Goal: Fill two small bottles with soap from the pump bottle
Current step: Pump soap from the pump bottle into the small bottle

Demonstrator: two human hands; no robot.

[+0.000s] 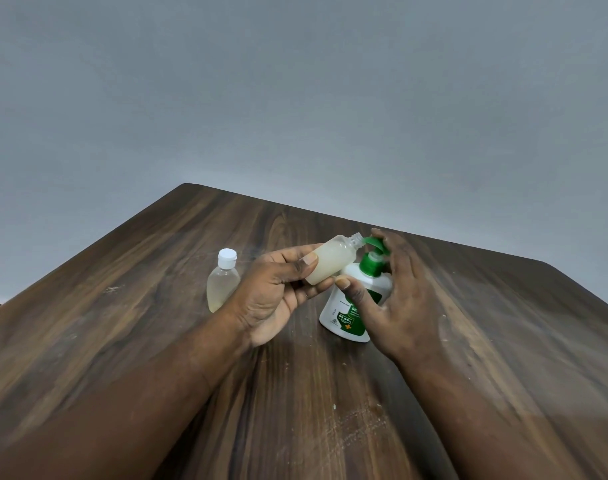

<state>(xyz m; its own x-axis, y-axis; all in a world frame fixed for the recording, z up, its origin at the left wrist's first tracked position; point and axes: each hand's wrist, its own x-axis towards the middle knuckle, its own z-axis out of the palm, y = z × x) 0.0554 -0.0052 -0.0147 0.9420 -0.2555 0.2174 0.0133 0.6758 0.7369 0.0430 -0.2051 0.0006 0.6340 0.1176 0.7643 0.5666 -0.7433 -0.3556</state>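
Observation:
My left hand (281, 289) grips a small uncapped bottle (333, 259), tilted so its threaded mouth points right at the green nozzle of the pump bottle (347, 317). This small bottle holds pale cloudy soap. The pump bottle is white with a green label and green pump head (373, 251), and it stands on the table. My right hand (399, 296) reaches over it with straight fingers lying on the pump head and its thumb near the base of the small bottle. A second small bottle (222, 284) with a white cap stands upright to the left, holding yellowish liquid.
A dark wooden table (157, 306) carries everything; its far edge runs diagonally behind the bottles and its right edge falls away at the right. Small pale specks mark the wood near me. A plain grey wall lies behind.

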